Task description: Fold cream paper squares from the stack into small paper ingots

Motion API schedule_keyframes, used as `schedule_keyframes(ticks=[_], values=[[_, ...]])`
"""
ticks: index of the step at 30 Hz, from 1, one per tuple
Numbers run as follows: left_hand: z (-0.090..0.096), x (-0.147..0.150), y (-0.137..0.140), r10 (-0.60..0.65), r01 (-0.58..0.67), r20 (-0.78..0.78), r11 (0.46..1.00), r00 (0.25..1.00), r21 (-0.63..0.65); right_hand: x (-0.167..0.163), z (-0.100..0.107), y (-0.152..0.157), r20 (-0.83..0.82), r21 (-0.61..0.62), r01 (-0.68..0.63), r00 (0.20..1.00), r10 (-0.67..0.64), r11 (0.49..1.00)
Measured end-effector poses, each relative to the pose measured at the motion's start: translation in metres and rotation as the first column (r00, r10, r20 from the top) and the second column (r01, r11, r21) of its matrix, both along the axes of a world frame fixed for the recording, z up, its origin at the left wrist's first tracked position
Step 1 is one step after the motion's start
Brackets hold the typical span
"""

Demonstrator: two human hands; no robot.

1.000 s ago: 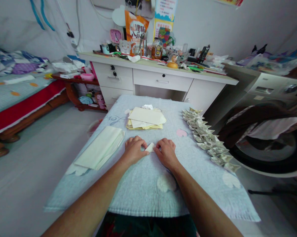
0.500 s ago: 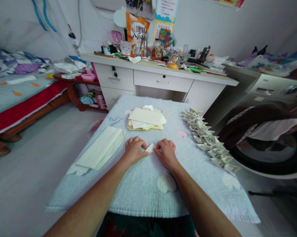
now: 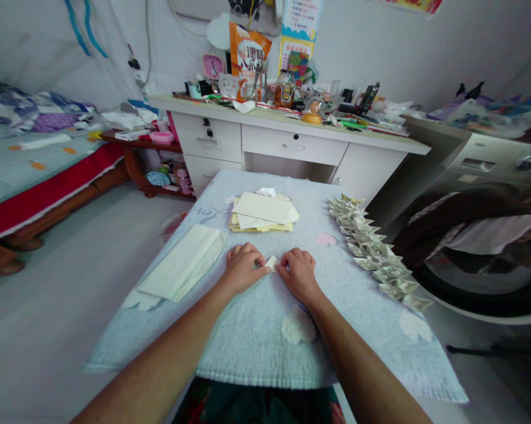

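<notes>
A small folded piece of pale paper lies at the middle of the cloth-covered table, its peak showing between my hands. My left hand pinches its left side, with thumb and fingertips at the edge. On the other side my right hand presses thumb and fingers onto its right edge. Just beyond them sits a pile of cream and yellow paper sheets. Left of my left hand is a stack of whitish folded paper. The fingertips partly cover the small piece.
Pointed folded paper pieces stand in a long row along the table's right side. Behind is a white desk crowded with jars and a snack bag. A washing machine with its door open is at right, a bed at left.
The left thumb has moved slightly inward over the small paper, so less of it shows. Both hands stay in the same place; the whole view has shifted a little.
</notes>
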State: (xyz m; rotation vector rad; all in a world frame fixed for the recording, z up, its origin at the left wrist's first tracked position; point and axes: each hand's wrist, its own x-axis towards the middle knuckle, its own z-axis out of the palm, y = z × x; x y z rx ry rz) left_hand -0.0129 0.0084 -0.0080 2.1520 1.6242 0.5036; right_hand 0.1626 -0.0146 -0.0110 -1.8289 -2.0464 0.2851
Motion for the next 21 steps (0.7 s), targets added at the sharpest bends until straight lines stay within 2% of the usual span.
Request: schedule_keyframes(ticks=[10,21], values=[[-0.006,0.003,-0.002,0.004,-0.002,-0.041,0.998,0.999,0.059,-0.002,0.000,0.000,0.040,0.016,0.022,0.999,-0.022,1.000],[-0.001,0.003,-0.011,0.017,-0.007,-0.120,0.996,0.993,0.088,-0.002,-0.001,0.001,0.046,-0.001,0.017,0.999,-0.017,1.000]])
